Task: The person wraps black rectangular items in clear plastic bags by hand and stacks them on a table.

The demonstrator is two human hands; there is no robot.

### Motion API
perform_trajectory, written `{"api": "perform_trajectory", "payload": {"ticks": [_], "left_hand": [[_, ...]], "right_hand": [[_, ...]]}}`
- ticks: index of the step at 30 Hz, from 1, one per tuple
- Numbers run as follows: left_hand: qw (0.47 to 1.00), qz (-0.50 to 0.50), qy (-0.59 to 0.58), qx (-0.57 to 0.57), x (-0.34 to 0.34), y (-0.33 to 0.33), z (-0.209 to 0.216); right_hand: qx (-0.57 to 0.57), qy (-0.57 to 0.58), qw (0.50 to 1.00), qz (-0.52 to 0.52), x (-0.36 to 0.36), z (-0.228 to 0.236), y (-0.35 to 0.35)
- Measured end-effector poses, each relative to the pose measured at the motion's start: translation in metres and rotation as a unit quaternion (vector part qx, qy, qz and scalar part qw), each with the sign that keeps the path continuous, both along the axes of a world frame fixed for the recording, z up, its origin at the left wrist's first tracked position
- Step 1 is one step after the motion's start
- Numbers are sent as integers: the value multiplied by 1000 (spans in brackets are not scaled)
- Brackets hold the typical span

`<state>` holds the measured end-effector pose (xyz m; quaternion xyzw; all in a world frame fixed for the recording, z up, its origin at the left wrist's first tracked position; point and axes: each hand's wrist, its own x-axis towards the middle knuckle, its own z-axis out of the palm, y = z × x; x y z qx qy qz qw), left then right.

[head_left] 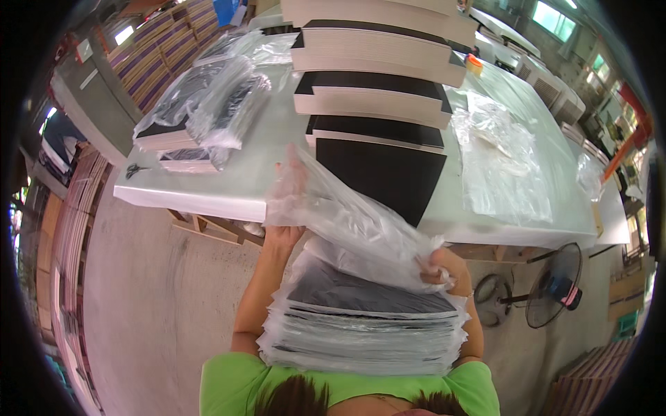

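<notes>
A clear plastic bag (361, 218) stretches slantwise between my two hands. My left hand (288, 194) holds its upper left end, fingers pointing up and partly veiled by the plastic. At the lower right corner, my right hand (444, 267) is closed on the bunched edge of the bag. Under the bag, close against my body, is a stack of flat black items in clear bags (368, 333). Just beyond the bag, a black-topped stack (381, 173) reaches the table's near edge. I cannot make out anything inside the held bag.
More black-topped stacks of pale sheets (371, 97) rise behind on the pale-covered table (243, 184). Bagged stacks (201, 104) and scissors (134, 170) lie left. Loose clear bags (503, 159) and an orange tape roll (474, 64) lie right. A fan (555, 284) stands at right.
</notes>
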<state>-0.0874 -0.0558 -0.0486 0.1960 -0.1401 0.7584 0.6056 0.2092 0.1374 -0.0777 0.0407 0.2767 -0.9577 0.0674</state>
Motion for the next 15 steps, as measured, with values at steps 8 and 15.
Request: {"api": "perform_trajectory", "payload": {"ticks": [8,15], "left_hand": [[805,54,458,-373,35,-27,-3],[961,18,245,-126,-16,-47,-79]], "right_hand": [[-117,190,955,-194,-21,34,12],[-172,251,949,-78,-33,31,5]]}}
